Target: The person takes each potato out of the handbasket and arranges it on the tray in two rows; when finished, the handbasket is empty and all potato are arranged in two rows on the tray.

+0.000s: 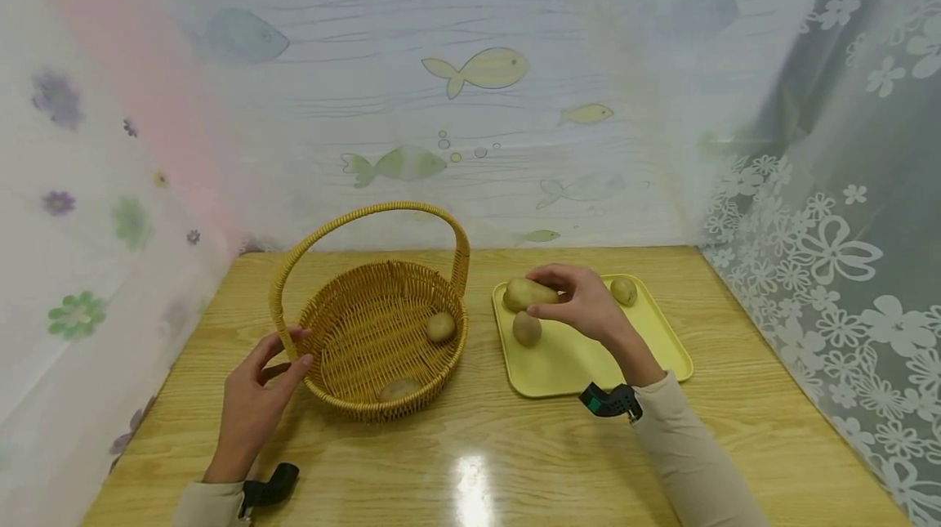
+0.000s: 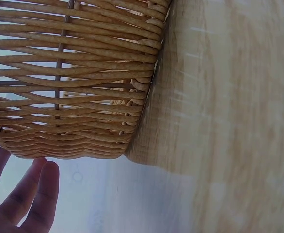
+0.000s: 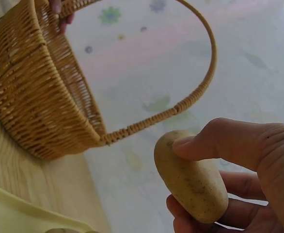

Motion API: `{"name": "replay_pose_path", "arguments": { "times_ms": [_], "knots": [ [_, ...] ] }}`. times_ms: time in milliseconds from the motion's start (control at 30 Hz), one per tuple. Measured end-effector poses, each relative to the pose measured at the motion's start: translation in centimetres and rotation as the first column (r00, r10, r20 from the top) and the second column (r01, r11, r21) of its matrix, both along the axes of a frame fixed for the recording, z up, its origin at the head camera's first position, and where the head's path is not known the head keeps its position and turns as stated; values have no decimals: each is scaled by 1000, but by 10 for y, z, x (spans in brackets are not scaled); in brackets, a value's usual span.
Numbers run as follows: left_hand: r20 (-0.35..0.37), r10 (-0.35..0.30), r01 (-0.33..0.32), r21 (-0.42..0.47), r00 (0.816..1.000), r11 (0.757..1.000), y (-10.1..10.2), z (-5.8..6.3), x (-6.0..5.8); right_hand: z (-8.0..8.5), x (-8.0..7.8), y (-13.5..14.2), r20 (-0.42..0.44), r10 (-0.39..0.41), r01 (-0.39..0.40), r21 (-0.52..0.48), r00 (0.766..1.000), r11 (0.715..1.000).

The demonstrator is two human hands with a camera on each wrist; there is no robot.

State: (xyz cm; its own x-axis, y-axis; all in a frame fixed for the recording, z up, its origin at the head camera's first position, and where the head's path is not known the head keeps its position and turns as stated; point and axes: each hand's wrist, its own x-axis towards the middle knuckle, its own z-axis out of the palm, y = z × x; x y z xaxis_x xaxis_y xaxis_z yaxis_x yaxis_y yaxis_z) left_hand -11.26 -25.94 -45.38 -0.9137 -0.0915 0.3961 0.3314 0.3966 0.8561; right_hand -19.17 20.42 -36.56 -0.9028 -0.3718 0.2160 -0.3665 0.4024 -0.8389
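Observation:
My right hand [image 1: 581, 302] pinches an oblong tan potato [image 3: 193, 179] between thumb and fingers. In the head view this potato [image 1: 526, 295] is over the left part of a yellow tray [image 1: 566, 372]. A rounder potato [image 1: 527, 330] lies on the tray just under it, and another potato [image 1: 623, 291] is near the tray's far right corner. My left hand [image 1: 257, 392] grips the left rim of a woven basket [image 1: 367, 331] by the handle's foot, fingers over the edge. Inside the basket are a potato [image 1: 441, 327] at the right and a potato [image 1: 399, 389] at the near side, partly hidden by the rim.
The basket's tall arched handle [image 1: 375, 208] rises above its opening. Basket and tray stand side by side on a wood-grain table [image 1: 412, 462]. A fish-printed curtain [image 1: 470, 167] hangs behind, with flowered curtains at both sides.

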Motion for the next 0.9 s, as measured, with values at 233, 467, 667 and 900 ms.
{"name": "replay_pose_path", "arguments": {
  "times_ms": [233,467,667,900],
  "knots": [
    [-1,2,-2,-6,1000,1000,0,1,0,-5,2,7,11,-21,21,1,1000,1000],
    [8,-1,1,0,1000,1000,1,1,1,-10,4,15,-5,-42,42,4,999,999],
    [15,6,-6,0,1000,1000,1,0,1,-17,8,20,17,-71,70,24,997,997],
    [26,6,-6,-13,1000,1000,0,1,1,-24,8,27,31,-100,99,19,995,995]
  ]
}}
